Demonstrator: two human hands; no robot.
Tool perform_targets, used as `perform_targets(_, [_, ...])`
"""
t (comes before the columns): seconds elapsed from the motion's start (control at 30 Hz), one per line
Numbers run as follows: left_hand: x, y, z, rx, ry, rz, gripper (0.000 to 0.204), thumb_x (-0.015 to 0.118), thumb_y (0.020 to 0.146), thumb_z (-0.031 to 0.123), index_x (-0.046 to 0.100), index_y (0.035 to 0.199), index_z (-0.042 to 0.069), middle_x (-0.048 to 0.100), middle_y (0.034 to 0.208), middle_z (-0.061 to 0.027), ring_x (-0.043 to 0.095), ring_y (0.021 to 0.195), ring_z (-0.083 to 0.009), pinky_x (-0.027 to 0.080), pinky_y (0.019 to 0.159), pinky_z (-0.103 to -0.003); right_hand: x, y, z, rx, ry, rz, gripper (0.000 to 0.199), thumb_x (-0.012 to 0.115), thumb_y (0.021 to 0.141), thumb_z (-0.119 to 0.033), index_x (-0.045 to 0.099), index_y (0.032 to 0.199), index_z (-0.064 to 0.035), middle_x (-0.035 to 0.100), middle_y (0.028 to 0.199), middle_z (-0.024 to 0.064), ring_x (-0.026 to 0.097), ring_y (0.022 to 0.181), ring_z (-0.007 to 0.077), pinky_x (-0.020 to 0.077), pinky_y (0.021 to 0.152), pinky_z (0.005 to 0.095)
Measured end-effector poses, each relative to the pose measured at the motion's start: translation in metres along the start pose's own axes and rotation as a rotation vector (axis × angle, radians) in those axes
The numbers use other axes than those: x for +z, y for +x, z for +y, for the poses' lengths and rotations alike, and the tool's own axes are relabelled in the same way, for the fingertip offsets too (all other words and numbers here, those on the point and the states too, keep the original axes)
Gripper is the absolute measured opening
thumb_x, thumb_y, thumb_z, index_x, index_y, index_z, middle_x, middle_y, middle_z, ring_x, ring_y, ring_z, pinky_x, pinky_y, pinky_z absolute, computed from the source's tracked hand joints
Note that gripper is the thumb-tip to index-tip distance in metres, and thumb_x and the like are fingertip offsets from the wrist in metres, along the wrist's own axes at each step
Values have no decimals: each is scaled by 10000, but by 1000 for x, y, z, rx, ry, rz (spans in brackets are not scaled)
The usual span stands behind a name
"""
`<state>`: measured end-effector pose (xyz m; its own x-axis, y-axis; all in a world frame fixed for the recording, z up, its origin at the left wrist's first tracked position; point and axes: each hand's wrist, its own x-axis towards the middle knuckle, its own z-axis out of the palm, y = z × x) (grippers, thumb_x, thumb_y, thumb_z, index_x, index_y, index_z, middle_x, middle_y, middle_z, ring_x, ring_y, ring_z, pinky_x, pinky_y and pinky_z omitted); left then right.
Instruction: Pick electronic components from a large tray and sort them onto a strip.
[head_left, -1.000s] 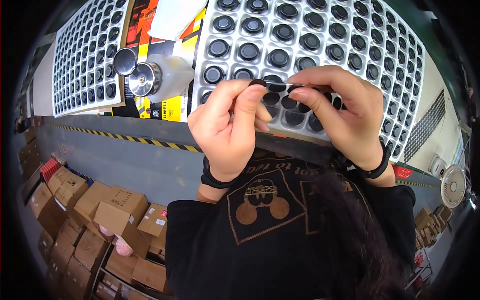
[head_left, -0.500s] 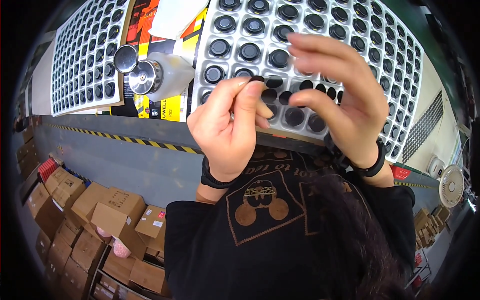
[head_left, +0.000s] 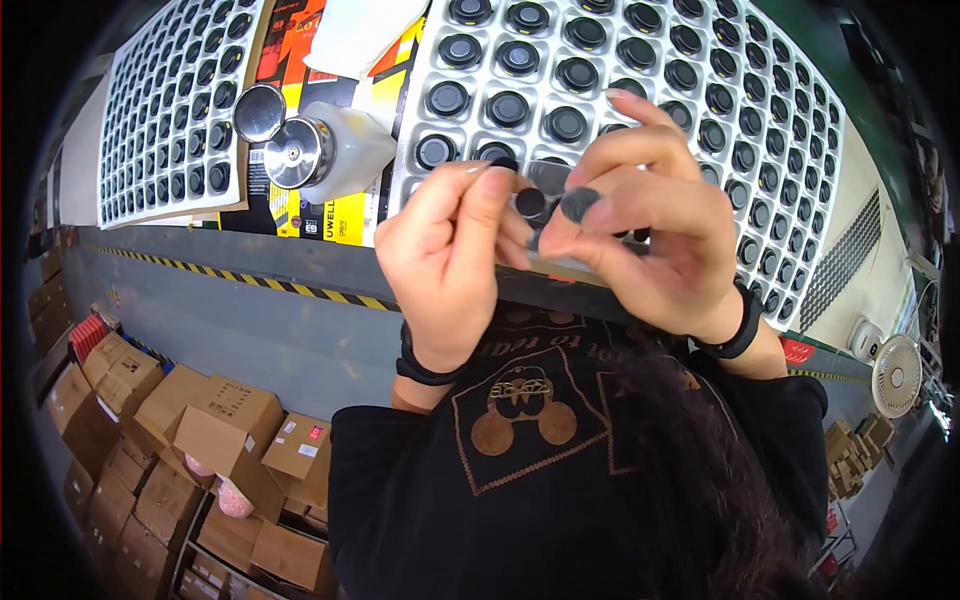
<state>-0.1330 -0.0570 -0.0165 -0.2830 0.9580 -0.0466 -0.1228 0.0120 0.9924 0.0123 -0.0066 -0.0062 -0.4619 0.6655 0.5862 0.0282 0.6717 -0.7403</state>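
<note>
My left hand (head_left: 450,240) is closed in a pinch, and a small black disc (head_left: 503,163) shows at its thumb and forefinger. My right hand (head_left: 650,215) is drawn in close beside it, fingers bent together, with a dark round disc (head_left: 580,205) at the fingertips; motion blurs it. Another dark disc (head_left: 530,203) shows between the two hands, and I cannot tell what bears it. Beneath them lies a silvery-white moulded tray (head_left: 480,75) with black round parts (head_left: 519,57) in its pockets. My hands hide part of its near edge.
To the left stands a whitish bottle (head_left: 350,150) with a metal top and raised round lid (head_left: 259,113). Beyond it lies a second filled tray (head_left: 170,120). White cloth or paper (head_left: 360,35) lies at the back. Cardboard boxes (head_left: 230,420) stand on the floor; a fan (head_left: 896,375) is far right.
My right hand has come left and down toward my left hand, its spread fingers closing in. My left hand has barely moved and keeps its pinch.
</note>
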Motion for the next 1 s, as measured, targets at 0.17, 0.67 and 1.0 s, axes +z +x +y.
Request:
perform_targets(0.17, [-20,-5,-17,-208,-40,23,125,540,878,50,583,813,-47,583,570,-54,530,446,-76,410,412,-186,-27,28,29,352,255,85,219,668,746,-16,584,947,-6,600,819,49,556,827,153,395,899,312])
perform_targets(0.67, [-32,-14,-47,-147,228,55,113,532,862,25,581,801,-57,587,577,-61,533,445,-82,403,410,-197,-35,54,172,238,678,-271,455,614,795,26,395,1191,-22,629,799,29,545,709,48,407,643,165])
perform_targets(1.0, [-31,-12,-42,-195,259,33,99,546,850,16,582,795,-57,595,602,-67,554,465,-95,407,409,-198,-38,68,139,823,267,-236,482,622,780,49,383,1194,-18,636,800,41,555,710,51,410,635,160])
